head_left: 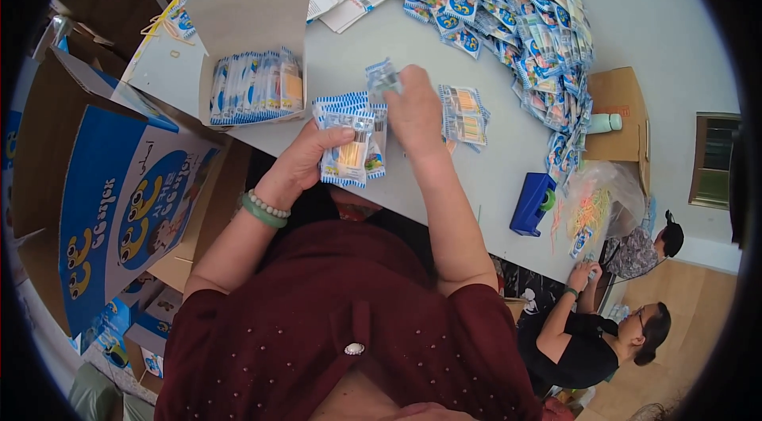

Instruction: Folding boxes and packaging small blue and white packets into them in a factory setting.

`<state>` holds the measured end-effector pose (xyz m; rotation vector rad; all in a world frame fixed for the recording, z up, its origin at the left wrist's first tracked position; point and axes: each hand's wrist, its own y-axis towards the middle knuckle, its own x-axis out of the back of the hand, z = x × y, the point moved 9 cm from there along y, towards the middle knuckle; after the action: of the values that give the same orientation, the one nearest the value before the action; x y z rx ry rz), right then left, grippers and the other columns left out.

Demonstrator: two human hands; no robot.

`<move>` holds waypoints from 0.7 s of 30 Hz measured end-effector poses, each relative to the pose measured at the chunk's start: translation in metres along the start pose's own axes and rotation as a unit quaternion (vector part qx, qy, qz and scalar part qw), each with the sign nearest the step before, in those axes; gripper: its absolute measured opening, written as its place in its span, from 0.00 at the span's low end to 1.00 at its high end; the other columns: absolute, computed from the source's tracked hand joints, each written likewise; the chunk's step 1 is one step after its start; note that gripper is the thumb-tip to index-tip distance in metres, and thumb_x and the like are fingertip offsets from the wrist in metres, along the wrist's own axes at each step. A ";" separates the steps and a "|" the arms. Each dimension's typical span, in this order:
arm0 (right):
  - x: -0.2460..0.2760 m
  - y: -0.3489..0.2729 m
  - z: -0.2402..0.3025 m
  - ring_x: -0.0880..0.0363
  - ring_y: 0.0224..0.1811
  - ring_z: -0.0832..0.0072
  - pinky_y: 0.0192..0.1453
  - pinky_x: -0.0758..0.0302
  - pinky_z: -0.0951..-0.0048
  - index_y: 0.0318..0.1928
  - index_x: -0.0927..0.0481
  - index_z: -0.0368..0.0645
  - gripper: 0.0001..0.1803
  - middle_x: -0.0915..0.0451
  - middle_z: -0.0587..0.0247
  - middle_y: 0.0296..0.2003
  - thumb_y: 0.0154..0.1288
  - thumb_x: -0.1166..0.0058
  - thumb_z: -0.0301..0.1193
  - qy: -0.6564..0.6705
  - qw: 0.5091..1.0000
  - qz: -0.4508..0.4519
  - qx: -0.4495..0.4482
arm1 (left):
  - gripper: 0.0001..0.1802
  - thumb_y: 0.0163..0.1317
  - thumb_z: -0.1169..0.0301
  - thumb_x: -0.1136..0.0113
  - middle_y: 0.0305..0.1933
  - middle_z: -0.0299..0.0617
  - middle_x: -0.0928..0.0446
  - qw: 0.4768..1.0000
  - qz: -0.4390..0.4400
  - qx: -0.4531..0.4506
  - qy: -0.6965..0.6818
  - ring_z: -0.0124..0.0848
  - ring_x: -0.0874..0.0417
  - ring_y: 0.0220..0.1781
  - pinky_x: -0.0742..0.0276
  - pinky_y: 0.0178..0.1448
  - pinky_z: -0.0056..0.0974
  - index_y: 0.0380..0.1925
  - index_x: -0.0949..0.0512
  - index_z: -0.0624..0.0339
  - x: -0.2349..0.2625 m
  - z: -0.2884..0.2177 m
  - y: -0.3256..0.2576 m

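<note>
My left hand (305, 161) grips a stack of small blue-and-white striped sachets (349, 142) with clear windows, held upright over the table's near edge. My right hand (414, 107) pinches one more sachet (382, 76) just above and behind that stack. A small open white box (252, 24), partly filled with upright sachets (255, 88), stands to the left of my hands. A couple of loose sachets (463, 115) lie flat right of my right hand.
A big heap of the same sachets (524, 16) covers the grey table (413, 40) at back right. A blue tape dispenser (533, 203) sits near the right edge. Large blue printed cartons (119, 207) stand at left. Two other people (603, 334) work at lower right beside a plastic bag (591, 211).
</note>
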<state>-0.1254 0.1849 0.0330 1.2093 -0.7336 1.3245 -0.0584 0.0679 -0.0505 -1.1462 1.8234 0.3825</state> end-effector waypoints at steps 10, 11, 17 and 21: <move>0.018 -0.055 -0.095 0.23 0.47 0.57 0.56 0.28 0.64 0.54 0.29 0.30 0.32 0.23 0.49 0.45 0.48 0.35 0.31 0.314 0.921 -0.035 -0.229 | 0.25 0.56 0.72 0.36 0.49 0.45 0.21 1.000 -0.014 -0.008 -0.006 0.34 0.16 0.48 0.17 0.53 0.41 0.54 0.29 0.64 -0.003 0.000 0.006; 0.029 -0.054 -0.083 0.23 0.49 0.57 0.58 0.29 0.64 0.53 0.28 0.32 0.33 0.21 0.50 0.44 0.47 0.33 0.34 0.076 0.978 -0.071 -0.180 | 0.25 0.57 0.70 0.36 0.49 0.44 0.21 1.000 -0.017 -0.008 0.008 0.34 0.16 0.48 0.18 0.54 0.41 0.54 0.29 0.64 -0.002 0.001 0.007; 0.010 -0.061 -0.086 0.27 0.53 0.55 0.57 0.29 0.62 0.52 0.27 0.33 0.35 0.25 0.48 0.48 0.45 0.31 0.38 0.034 0.945 0.087 -0.315 | 0.24 0.56 0.73 0.35 0.48 0.44 0.21 0.999 -0.034 -0.018 -0.001 0.34 0.17 0.48 0.17 0.52 0.41 0.53 0.29 0.64 -0.002 0.000 0.004; 0.021 -0.069 -0.041 0.26 0.49 0.51 0.50 0.28 0.54 0.52 0.28 0.35 0.31 0.26 0.48 0.47 0.46 0.33 0.32 -0.084 0.990 -0.086 -0.079 | 0.25 0.56 0.73 0.35 0.48 0.44 0.21 0.999 -0.033 -0.020 0.000 0.34 0.17 0.48 0.17 0.52 0.41 0.53 0.29 0.64 -0.005 -0.001 0.003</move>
<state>-0.0645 0.2410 0.0255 1.2365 -0.8199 1.0114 -0.0612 0.0715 -0.0461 -1.2315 1.7795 0.3824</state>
